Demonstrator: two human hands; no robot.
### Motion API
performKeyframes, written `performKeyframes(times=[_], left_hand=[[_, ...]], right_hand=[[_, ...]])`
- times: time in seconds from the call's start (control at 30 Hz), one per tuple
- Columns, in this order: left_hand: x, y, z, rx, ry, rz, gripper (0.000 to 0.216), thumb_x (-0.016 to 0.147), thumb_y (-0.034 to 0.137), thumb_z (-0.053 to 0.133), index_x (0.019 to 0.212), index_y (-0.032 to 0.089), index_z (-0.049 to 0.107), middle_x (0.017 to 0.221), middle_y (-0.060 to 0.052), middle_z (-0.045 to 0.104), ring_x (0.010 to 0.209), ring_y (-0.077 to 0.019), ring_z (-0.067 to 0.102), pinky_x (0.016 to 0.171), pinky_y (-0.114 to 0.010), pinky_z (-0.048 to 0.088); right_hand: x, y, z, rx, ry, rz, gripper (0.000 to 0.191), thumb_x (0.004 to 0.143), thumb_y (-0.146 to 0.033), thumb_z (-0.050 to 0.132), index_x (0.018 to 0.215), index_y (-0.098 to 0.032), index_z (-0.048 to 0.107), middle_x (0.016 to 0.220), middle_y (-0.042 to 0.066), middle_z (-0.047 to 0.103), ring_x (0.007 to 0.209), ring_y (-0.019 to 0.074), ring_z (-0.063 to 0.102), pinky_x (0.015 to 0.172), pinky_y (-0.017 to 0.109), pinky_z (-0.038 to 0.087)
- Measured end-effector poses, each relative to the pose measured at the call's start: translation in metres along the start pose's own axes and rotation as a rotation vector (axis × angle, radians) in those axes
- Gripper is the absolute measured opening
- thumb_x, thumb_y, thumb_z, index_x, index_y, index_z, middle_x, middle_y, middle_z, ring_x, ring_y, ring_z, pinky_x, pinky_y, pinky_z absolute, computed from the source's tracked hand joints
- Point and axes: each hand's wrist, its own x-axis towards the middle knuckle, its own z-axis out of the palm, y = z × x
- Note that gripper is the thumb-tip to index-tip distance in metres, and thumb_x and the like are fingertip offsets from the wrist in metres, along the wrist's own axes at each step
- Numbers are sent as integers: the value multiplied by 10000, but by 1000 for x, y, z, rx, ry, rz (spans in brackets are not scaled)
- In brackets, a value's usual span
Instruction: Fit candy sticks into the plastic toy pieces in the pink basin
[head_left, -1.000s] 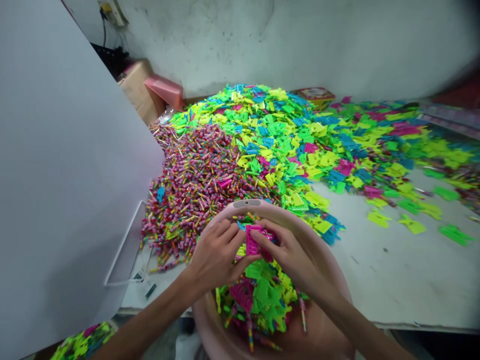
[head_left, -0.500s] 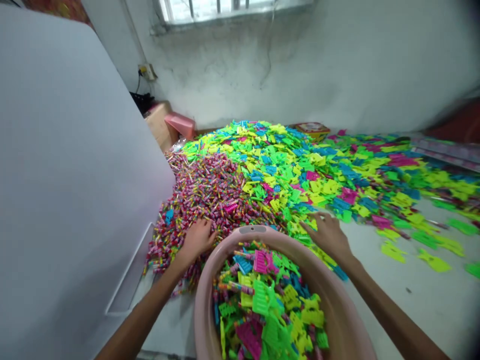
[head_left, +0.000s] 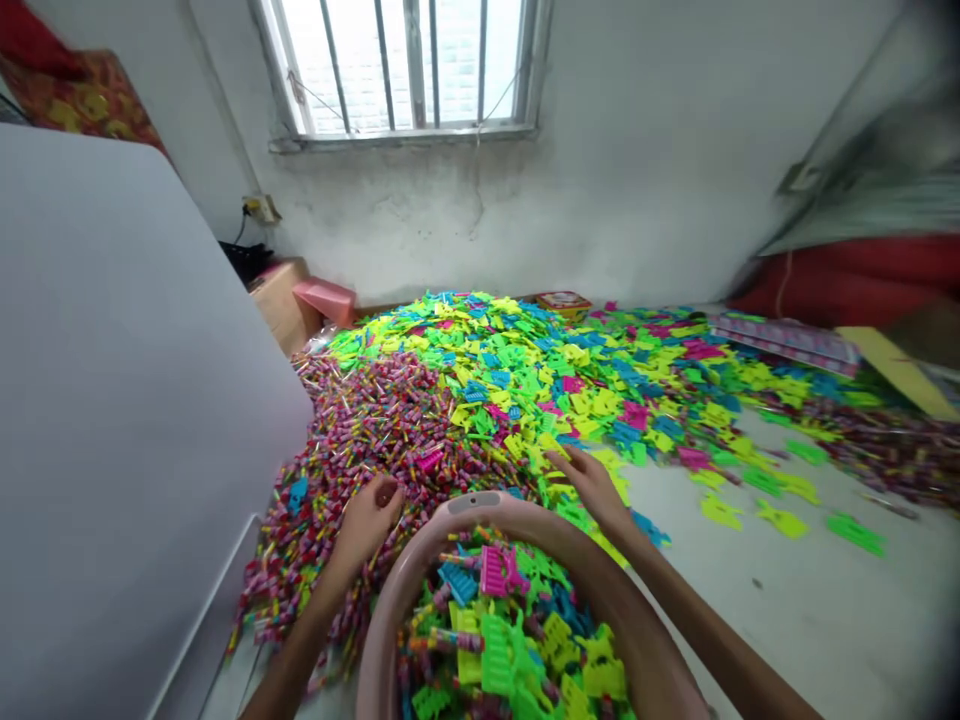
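Observation:
A pink basin [head_left: 634,645] sits right in front of me, holding several neon plastic comb-like pieces [head_left: 510,625] and a few wrapped sticks. My left hand [head_left: 367,522] rests on the big heap of small multicoloured wrapped sticks [head_left: 390,420] just left of the basin's rim, fingers curled into the sticks. My right hand [head_left: 591,485] reaches past the rim onto the edge of the wide pile of green, yellow, blue and pink plastic pieces [head_left: 525,370], fingers stretched out and touching yellow pieces.
A large grey board [head_left: 112,400] leans along the left. A barred window [head_left: 405,60] is in the back wall. A cardboard box [head_left: 279,302], a pink container [head_left: 324,298] and a small printed box [head_left: 562,300] stand behind the piles. Red cloth [head_left: 847,270] lies right.
Both hands let go of a pink piece, now lying in the basin, and moved apart: left onto the sticks, right onto the plastic pieces. My view tilted up, showing the window.

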Motion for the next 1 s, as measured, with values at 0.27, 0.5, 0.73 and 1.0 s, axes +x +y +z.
performKeyframes(times=[0.27, 0.5, 0.73, 1.0], left_hand=[[-77, 112, -8, -445, 70, 242, 294, 1006, 414, 513, 1194, 240, 658, 1132, -74, 717, 1046, -223, 694, 885, -350, 573], [-99, 137, -17, -404, 52, 358, 145, 961, 344, 635, 1066, 255, 681, 971, -26, 710, 889, -166, 689, 744, -250, 594], [-107, 138, -22, -404, 27, 347, 191, 989, 339, 584, 1153, 270, 654, 1059, -63, 698, 914, -199, 697, 686, -283, 617], [-107, 131, -20, -429, 50, 387, 189, 973, 269, 619, 1152, 308, 668, 1058, -26, 691, 974, -172, 679, 787, -259, 619]], right_hand=[[-70, -92, 8, 354, -399, 9, 378, 860, -536, 721, 1012, -189, 721, 881, 53, 723, 696, 172, 660, 595, 272, 530], [-101, -115, -1, 145, -284, -85, 327, 907, -496, 688, 1151, -278, 692, 992, 28, 717, 771, 187, 650, 636, 259, 519], [-112, -128, 0, 218, -426, -94, 324, 968, -540, 585, 1139, -272, 643, 779, -19, 639, 601, 147, 587, 520, 238, 472], [-109, -126, 0, 622, -584, 154, 408, 996, -563, 498, 1231, -258, 630, 856, 27, 605, 727, 173, 631, 522, 244, 573]])
